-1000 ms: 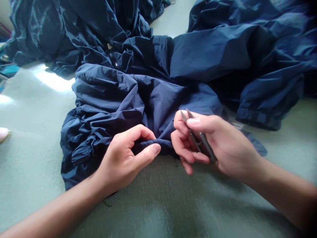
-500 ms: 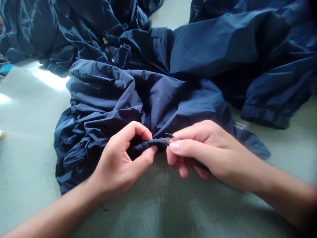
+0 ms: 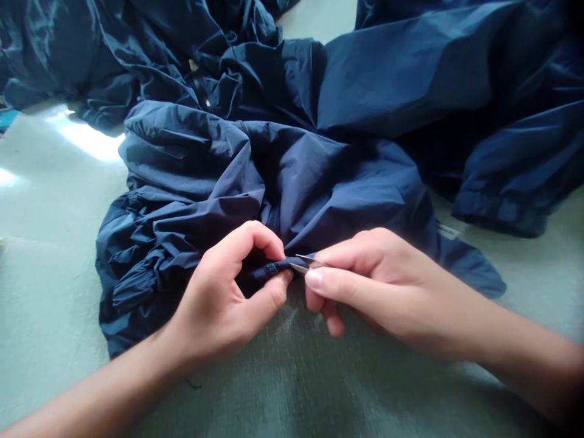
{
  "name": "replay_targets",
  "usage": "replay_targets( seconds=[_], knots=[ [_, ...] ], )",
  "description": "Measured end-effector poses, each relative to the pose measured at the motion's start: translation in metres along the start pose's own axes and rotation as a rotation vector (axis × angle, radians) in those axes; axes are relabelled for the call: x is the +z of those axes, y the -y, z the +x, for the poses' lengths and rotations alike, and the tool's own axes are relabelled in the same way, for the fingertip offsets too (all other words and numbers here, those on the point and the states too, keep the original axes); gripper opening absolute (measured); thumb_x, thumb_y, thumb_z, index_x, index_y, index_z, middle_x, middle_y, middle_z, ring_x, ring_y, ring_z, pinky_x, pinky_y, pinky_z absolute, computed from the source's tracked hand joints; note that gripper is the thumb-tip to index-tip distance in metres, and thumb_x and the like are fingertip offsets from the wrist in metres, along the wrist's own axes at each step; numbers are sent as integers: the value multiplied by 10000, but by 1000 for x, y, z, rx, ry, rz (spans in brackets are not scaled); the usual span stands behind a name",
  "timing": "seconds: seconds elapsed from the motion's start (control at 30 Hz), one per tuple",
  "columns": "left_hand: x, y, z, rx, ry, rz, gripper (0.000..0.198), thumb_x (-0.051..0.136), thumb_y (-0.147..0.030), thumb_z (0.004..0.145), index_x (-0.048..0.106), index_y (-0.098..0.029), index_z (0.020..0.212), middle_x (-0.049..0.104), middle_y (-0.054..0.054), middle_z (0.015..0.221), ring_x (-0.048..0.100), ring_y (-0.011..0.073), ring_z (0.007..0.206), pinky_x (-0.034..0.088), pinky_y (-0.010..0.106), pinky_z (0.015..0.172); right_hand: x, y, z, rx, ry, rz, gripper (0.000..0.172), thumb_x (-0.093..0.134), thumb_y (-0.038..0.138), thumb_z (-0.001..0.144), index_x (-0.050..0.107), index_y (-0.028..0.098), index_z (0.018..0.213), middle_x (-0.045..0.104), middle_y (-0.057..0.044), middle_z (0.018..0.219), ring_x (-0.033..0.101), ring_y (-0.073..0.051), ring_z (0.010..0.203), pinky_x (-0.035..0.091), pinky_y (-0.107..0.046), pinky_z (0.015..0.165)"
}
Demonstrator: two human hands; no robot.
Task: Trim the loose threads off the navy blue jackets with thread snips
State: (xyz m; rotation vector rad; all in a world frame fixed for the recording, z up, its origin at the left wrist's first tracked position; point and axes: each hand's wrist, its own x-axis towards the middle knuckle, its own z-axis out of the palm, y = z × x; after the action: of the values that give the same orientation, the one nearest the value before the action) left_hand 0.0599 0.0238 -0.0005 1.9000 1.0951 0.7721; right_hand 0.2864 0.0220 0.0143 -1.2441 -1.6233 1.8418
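Note:
My left hand (image 3: 228,292) pinches a seamed edge of a navy blue garment (image 3: 310,182) between thumb and forefinger, near the middle of the view. Dark stitching shows on the seam (image 3: 272,267) between those fingertips. In my right hand (image 3: 374,286) is a pair of thread snips (image 3: 303,263), held between thumb and forefinger. Both pointed metal blades stand slightly apart and reach the fabric edge just right of my left fingertips. Most of the snips' body is hidden by my right hand.
More navy garments (image 3: 406,73) lie heaped across the back, with an elasticated cuff (image 3: 502,210) at the right. A white label (image 3: 448,230) shows beside the garment. On the pale green table (image 3: 50,292) lies a short dark thread (image 3: 193,384).
My right hand has shifted slightly left and down, bringing the blades closer to my left fingertips. My left hand keeps its pinch on the seam.

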Motion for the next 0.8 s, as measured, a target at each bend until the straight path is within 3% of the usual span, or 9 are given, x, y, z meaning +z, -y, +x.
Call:
replay_targets(
  seconds=[0.8],
  knots=[
    [0, 0, -2, 45, -16, 90, 131, 698, -111, 935, 624, -210, 976, 691, -26, 948, 661, 119, 868, 533, 231, 796, -1, 9, -1, 95, 19, -27, 305, 613, 265, 954, 744, 168, 697, 694, -10, 564, 425, -89, 440, 296, -207, 405]
  ],
)
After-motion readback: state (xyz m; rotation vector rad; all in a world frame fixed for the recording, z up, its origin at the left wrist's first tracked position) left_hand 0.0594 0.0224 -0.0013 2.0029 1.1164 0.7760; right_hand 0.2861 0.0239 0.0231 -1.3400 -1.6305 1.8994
